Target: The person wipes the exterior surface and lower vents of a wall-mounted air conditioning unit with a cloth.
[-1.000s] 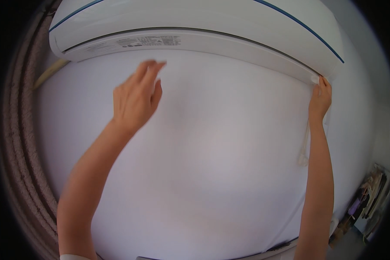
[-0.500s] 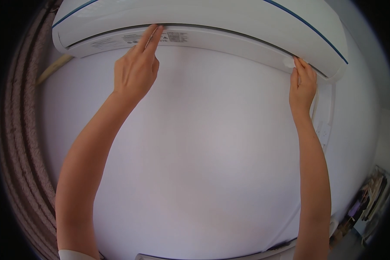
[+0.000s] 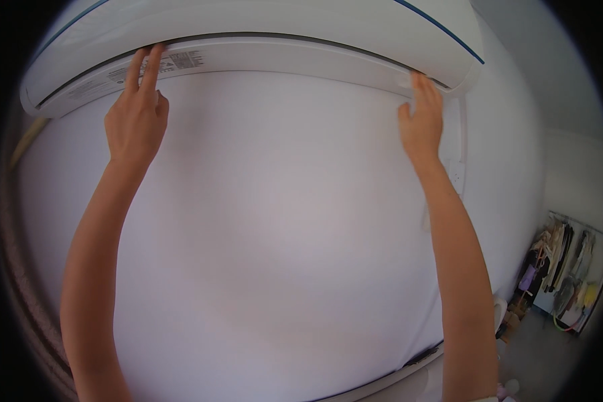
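Observation:
A white wall-mounted air conditioner (image 3: 261, 19) with a blue stripe spans the top of the head view. My left hand (image 3: 137, 117) reaches up to it, two fingers stretched out with their tips at the dark slot under the front panel. Beside those fingers a printed label (image 3: 184, 60) shows on the underside. Farther right, my right hand (image 3: 423, 122) has its fingers extended to the same slot near the unit's right end, its thumb held apart. Both hands are open and hold nothing; the fingertips are partly hidden at the slot.
A pale wall (image 3: 281, 201) fills the space below the unit. A pale pipe (image 3: 28, 142) runs down at the left, near a brownish curtain (image 3: 30, 295). Clothes hang on a rack (image 3: 569, 261) at the far right. A wall socket (image 3: 456, 175) sits beside my right forearm.
The view has turned right, so the unit and my hands appear farther left and more of the clothes rack shows. My right thumb has moved away from the unit and the fingers have straightened.

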`<action>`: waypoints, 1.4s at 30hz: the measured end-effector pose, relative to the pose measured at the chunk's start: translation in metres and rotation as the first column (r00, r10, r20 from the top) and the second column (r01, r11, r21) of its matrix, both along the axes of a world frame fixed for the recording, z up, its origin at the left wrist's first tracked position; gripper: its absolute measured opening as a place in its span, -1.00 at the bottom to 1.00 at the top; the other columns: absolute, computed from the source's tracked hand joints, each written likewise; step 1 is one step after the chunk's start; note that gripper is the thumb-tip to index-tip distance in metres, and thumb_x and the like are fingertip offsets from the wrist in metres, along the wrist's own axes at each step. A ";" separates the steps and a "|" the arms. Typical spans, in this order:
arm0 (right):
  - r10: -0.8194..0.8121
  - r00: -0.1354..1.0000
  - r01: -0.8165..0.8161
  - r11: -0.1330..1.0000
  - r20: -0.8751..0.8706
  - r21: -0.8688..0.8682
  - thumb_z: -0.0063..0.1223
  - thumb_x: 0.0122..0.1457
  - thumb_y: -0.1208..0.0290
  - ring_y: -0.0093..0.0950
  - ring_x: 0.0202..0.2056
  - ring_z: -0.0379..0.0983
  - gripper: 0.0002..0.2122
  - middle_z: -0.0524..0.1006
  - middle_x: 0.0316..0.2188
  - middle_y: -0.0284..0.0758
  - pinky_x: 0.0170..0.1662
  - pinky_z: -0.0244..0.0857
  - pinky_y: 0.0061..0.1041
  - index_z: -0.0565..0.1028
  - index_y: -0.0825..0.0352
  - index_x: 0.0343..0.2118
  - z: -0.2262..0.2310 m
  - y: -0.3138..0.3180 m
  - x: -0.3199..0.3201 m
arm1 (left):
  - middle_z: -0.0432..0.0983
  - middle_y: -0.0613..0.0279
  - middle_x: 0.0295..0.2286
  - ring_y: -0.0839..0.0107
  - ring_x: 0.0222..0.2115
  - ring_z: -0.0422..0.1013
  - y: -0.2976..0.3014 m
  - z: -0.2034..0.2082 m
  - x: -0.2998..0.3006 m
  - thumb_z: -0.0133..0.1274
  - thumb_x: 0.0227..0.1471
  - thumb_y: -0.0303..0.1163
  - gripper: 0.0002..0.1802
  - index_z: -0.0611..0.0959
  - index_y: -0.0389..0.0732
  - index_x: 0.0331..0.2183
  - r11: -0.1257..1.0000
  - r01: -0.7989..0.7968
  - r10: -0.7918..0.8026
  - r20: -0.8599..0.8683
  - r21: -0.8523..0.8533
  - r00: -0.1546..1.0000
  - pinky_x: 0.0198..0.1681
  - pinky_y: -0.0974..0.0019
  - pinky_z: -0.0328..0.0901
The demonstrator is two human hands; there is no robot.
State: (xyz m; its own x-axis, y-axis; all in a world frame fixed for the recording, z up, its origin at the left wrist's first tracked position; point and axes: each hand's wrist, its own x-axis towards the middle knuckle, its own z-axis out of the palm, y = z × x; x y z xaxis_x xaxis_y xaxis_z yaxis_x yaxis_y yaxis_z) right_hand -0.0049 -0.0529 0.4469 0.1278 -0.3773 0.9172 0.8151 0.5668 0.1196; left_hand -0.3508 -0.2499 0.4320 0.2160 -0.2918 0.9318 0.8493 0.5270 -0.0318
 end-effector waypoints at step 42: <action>0.020 0.950 -0.043 0.997 0.310 0.068 -0.26 -0.03 0.66 -0.33 0.22 -0.04 -0.44 0.12 0.18 -0.20 0.25 -0.11 -0.38 0.13 0.39 0.14 -0.001 -0.022 -0.058 | 0.27 0.31 0.05 0.43 -0.69 0.38 0.022 0.008 0.008 -0.09 -0.10 -0.53 -0.38 0.32 0.05 0.07 0.994 0.058 -0.055 -0.039 0.092 0.998 -0.67 0.43 0.26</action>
